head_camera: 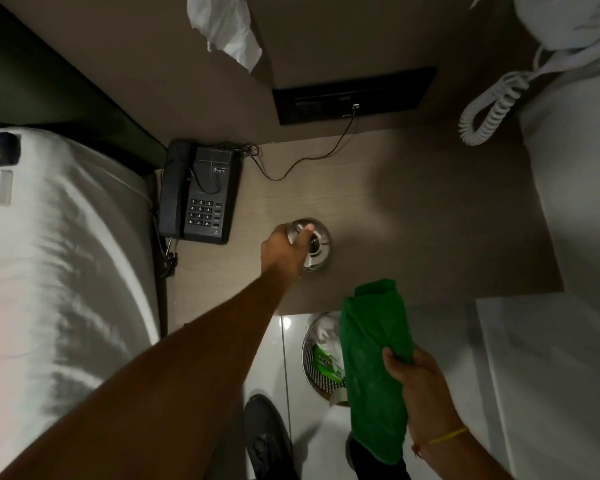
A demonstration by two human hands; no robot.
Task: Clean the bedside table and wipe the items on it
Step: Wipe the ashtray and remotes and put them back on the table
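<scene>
Two Hands, One Table to Clean

Biggest of all is the white bed [66, 271], on the left side. It touches the bedside table [430, 220], which is brown and mostly bare. My guess is that the bare top is ready for wiping.

Next comes the green cloth [374, 368]. The right hand [420, 379] has its fingers closed on one edge of it, so the rest hangs down loose. The cloth is held low, in front of the table's near edge, not on the table yet. It looks like it is waiting for its turn.

Under the cloth, on the floor, sits a bin [317, 358] with trash inside.

The black phone [201, 192] sits at the left side of the table, next to the bed. Its thin cord [291, 171] runs to the dark wall panel [354, 95].

Smallest is the shiny round dish [314, 244], near the middle of the table. It may be an ashtray, but that is hard to tell. The left hand [286, 247] reaches down with fingers closed on its rim. I think the hand wants to lift it, so the cloth can wipe it and the spot under it.
</scene>
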